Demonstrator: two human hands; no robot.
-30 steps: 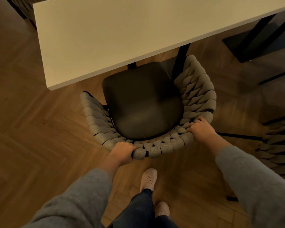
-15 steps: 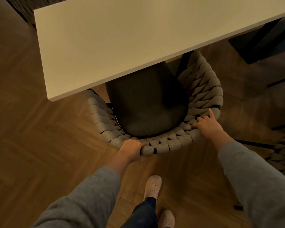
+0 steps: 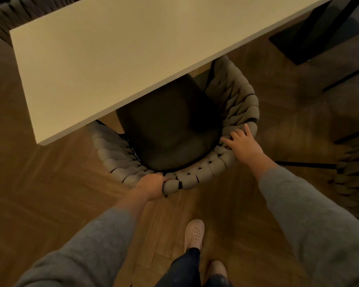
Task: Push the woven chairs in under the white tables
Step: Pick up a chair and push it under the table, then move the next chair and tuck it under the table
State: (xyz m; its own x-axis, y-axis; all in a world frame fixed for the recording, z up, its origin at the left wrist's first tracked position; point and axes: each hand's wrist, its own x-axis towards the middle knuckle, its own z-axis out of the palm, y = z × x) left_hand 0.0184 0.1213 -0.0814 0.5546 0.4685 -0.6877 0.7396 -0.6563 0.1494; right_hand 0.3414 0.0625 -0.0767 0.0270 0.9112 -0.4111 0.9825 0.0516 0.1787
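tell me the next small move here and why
Probably push the grey woven chair a little further under the white rectangular table: about half its dark seat cushion shows outside the edge. The left hand grips the back rim; the right hand rests on it.

The woven chair [image 3: 239, 100] stands part way under the white table [image 3: 112, 59], the front of its dark seat [image 3: 168, 133] hidden beneath the table's edge. At the chair's back rim the left hand [image 3: 150, 186] grips the woven band, fingers curled over it; further right along the rim the right hand [image 3: 241, 145] rests with fingers spread. Behind the chair a pale shoe [image 3: 194, 233] stands on the wooden floor [image 3: 39, 193]; a second woven chair [image 3: 354, 172] sits to its right
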